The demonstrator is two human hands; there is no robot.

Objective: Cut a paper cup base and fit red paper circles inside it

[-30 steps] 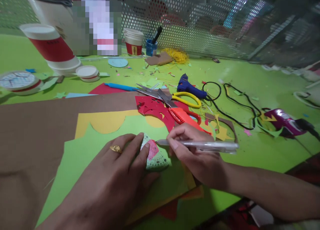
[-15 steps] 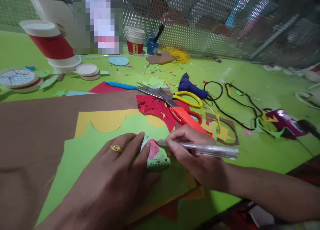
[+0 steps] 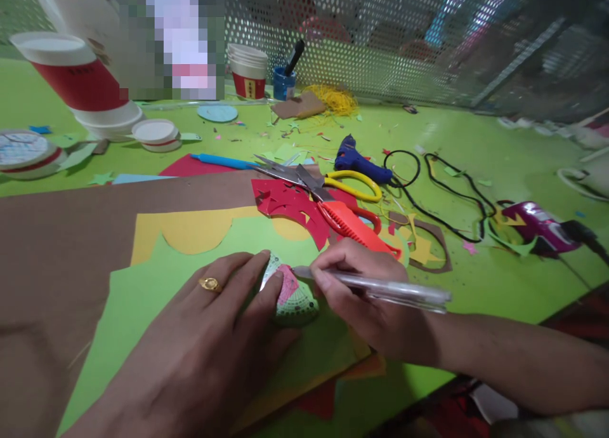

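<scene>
My left hand (image 3: 209,343), with a gold ring, lies flat with fingers stretched out, pressing a small clear protractor (image 3: 295,301) onto a sheet of light green paper (image 3: 143,305). A pink paper scrap shows under the protractor. My right hand (image 3: 366,295) is closed around a clear pen (image 3: 380,289), whose tip touches the protractor's upper edge. Beneath the green sheet lie yellow paper (image 3: 190,228) and a big brown sheet (image 3: 71,235).
Orange-handled scissors (image 3: 349,225) and yellow-handled scissors (image 3: 352,184) lie just beyond my right hand on cut red paper (image 3: 285,203). A blue glue gun (image 3: 354,162), black cord (image 3: 451,190), a purple tool (image 3: 537,225), paper cups (image 3: 247,70) and a perforated metal screen (image 3: 380,38) stand farther back.
The view has shifted slightly; both hands hold their positions on the protractor, with the pen tip moving only a little along its edge.
</scene>
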